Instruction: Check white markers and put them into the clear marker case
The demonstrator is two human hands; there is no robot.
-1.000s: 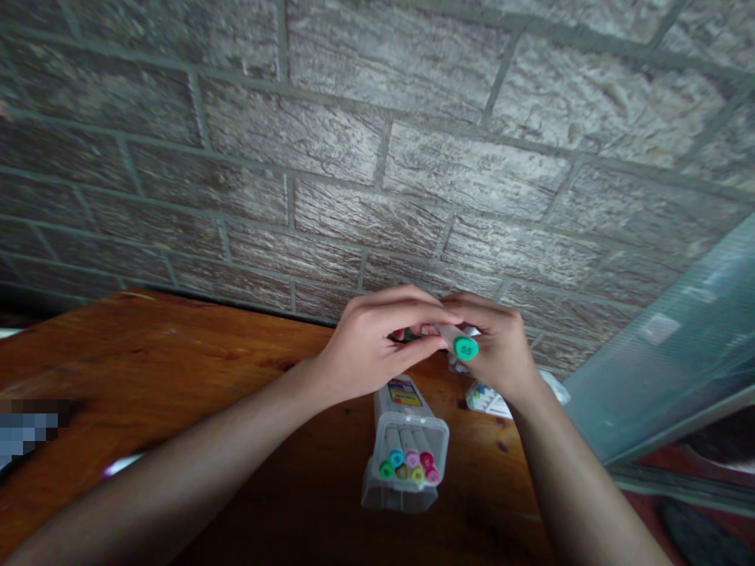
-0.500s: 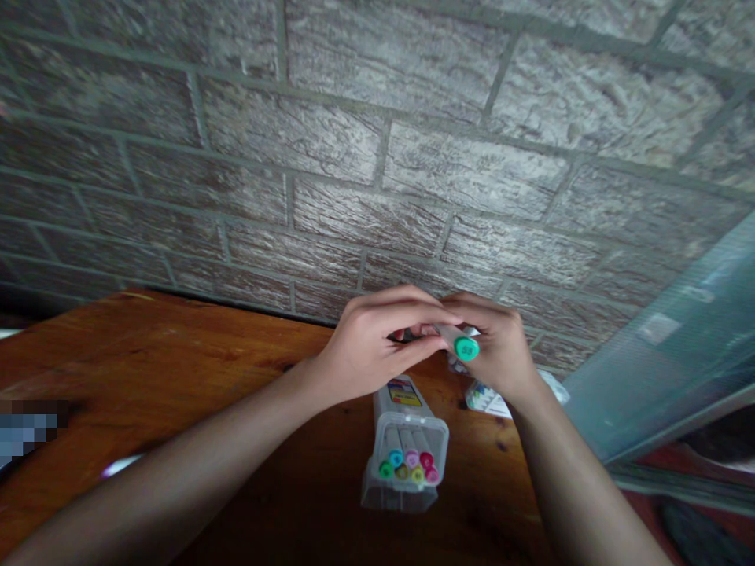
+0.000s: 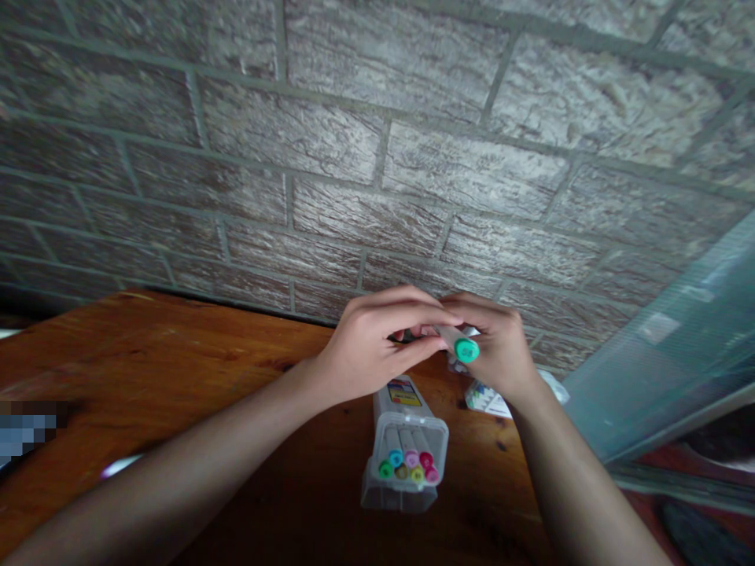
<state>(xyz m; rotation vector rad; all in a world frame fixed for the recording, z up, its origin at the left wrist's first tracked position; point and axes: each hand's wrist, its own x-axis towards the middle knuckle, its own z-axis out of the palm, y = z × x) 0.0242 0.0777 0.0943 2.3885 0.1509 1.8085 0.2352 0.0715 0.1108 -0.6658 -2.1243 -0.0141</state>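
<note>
A marker with a green end [image 3: 465, 350] is raised above the table, its numbered end pointing toward me. My left hand [image 3: 377, 338] pinches its body between thumb and fingers. Right against it, my right hand [image 3: 492, 338] is closed around the marker's far side, its fingertips mostly hidden behind the left hand. Below them lies a clear plastic marker case [image 3: 386, 420] with its lid open toward me. Several markers [image 3: 410, 460] rest inside it, with blue, pink, red, green, brown and yellow ends showing.
The wooden table [image 3: 224, 362] runs up to a stone-block wall [image 3: 330, 212]. Behind my right wrist lies a white and clear plastic package [image 3: 489, 399]. A greenish glass panel [image 3: 666, 338] stands at the right. A small bright object [image 3: 121, 465] lies by my left forearm.
The marker's green end has tilted down very slightly. Both hands hold nearly the same position, and the case has not moved.
</note>
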